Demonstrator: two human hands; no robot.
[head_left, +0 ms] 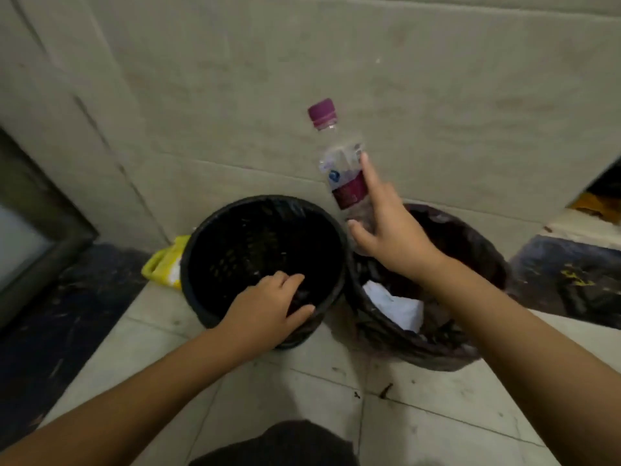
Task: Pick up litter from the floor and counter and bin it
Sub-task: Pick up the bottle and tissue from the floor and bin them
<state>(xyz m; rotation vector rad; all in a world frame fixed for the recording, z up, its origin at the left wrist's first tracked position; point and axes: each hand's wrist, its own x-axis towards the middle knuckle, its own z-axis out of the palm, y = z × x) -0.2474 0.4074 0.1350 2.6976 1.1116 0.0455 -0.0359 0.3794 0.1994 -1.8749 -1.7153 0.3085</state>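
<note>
A: What's the right hand [395, 245] doing?

B: It's gripping a clear plastic bottle [342, 173], purple cap [322, 112] up and leaning slightly to the left, thumb on the near side, index finger stretched up along the body. The bottle is hanging in the air over the gap between the two bins, against the far wall [336, 62].

A: Why that high?

B: Probably so the base is clearing the rims before the drop. It's being held by the lower half, so the cap end is staying free.

A: And the left hand [268, 314]?

B: It's clamping the near rim of the left bin [201, 260], fingers curling inside, thumb outside. Looks like it's steadying or tilting the bin so the mouth is facing up at the bottle. That bin is black, lined, and looking mostly empty, though it's dark inside and hard to tell.

A: The right bin [477, 250]?

B: It's touching the left one, dark liner, already holding white paper [396, 307] and other scraps. The forearm is crossing over it.

A: Which bin is getting the bottle?

B: Can't tell for sure. My guess is the left, since that hand is bracing it.

A: Anything else around?

B: A yellow bag [164, 264] is sitting just behind the left bin on the floor [302, 398], with small dark specks on the near tiles. More litter possibly remaining.
</note>
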